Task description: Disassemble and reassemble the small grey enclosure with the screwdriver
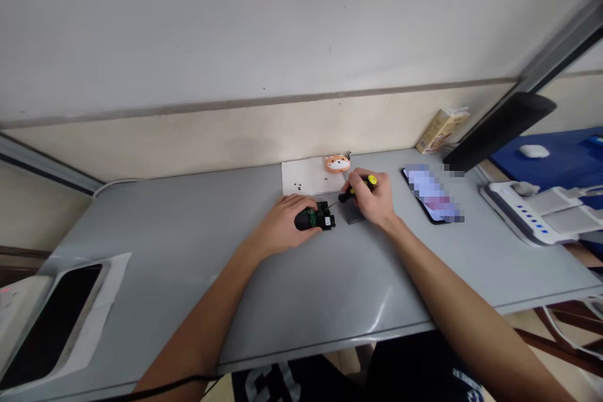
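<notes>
A small black device with an exposed green circuit board (315,218) lies on the grey table. My left hand (285,223) grips it from the left, fingers over its top and thumb along the near edge. In my right hand (374,196) is a black and yellow screwdriver (351,192), its shaft slanting down-left to the device's upper part. Under the right hand sits a dark flat object (354,212), partly covered. Just behind, several tiny dark pieces, perhaps screws, lie on a white paper (306,176).
An orange animal-faced case (338,164) stands on the paper's right side. Farther right are a phone (431,195), a carton (440,130), a black cylinder (499,129) and a power strip (527,213). A dark-screened device (51,326) lies at the left.
</notes>
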The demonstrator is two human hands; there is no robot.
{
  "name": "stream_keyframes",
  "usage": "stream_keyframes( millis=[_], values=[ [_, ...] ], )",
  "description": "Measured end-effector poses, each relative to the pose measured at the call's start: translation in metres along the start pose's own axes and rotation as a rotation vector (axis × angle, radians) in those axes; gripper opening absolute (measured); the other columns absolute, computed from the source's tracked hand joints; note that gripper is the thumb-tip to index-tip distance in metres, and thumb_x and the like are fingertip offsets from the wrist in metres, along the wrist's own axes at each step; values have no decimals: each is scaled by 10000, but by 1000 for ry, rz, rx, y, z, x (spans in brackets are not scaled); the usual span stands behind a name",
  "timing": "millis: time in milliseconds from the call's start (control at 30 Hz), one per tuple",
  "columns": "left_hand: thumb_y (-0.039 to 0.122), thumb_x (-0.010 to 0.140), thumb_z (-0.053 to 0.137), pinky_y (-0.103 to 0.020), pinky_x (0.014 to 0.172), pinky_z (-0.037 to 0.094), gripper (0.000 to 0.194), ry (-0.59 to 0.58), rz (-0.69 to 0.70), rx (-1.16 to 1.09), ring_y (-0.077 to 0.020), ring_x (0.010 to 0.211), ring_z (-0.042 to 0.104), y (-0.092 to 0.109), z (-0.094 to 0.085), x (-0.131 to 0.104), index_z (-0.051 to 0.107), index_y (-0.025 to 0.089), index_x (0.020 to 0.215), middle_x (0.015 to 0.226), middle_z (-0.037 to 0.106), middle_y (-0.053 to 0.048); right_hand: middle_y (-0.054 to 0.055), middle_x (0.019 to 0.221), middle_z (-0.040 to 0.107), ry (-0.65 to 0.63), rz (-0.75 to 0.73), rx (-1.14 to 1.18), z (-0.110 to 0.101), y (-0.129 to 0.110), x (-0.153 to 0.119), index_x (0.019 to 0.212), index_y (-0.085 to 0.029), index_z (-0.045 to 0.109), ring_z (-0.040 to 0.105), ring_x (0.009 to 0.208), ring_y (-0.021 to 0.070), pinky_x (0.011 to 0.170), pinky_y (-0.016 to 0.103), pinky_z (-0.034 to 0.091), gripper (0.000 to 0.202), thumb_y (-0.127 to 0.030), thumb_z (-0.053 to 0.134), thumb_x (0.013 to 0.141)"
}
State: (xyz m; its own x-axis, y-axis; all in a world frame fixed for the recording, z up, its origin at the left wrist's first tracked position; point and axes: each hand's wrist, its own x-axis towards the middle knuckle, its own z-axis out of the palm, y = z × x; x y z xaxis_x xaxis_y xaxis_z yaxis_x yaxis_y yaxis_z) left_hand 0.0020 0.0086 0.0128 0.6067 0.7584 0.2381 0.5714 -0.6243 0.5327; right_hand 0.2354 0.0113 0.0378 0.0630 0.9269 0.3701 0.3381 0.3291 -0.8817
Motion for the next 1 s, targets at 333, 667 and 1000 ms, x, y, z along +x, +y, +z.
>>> stream_keyframes(
  millis=[333, 667, 1000],
  values=[
    [308, 819, 779, -444, 1034, 457, 304, -10, -19, 3, -253, 1119, 639, 0, 0, -1, 609, 258, 1066, 1182, 706, -24, -6, 528, 564, -25, -24, -43, 0, 0, -2, 627, -193, 664, 512, 498, 123, 519, 266, 378, 397, -371, 510, 947],
    [310, 827, 779, -431, 1029, 468, 298, -10, -7, 10, -248, 1119, 644, 2, 0, -1, 626, 256, 1076, 1193, 705, -25, -20, 509, 523, -48, -47, -100, 1, -2, -5, 639, -193, 670, 458, 485, 115, 523, 269, 359, 389, -366, 512, 950],
    [358, 869, 748, -481, 1097, 437, 228, -24, 26, 34, -269, 1221, 627, 0, -1, -1, 714, 278, 1080, 1303, 693, -28, -12, 622, 568, -218, -67, -107, 15, -20, 14, 648, -205, 591, 524, 617, 138, 613, 280, 409, 311, -288, 492, 931]
  ],
)
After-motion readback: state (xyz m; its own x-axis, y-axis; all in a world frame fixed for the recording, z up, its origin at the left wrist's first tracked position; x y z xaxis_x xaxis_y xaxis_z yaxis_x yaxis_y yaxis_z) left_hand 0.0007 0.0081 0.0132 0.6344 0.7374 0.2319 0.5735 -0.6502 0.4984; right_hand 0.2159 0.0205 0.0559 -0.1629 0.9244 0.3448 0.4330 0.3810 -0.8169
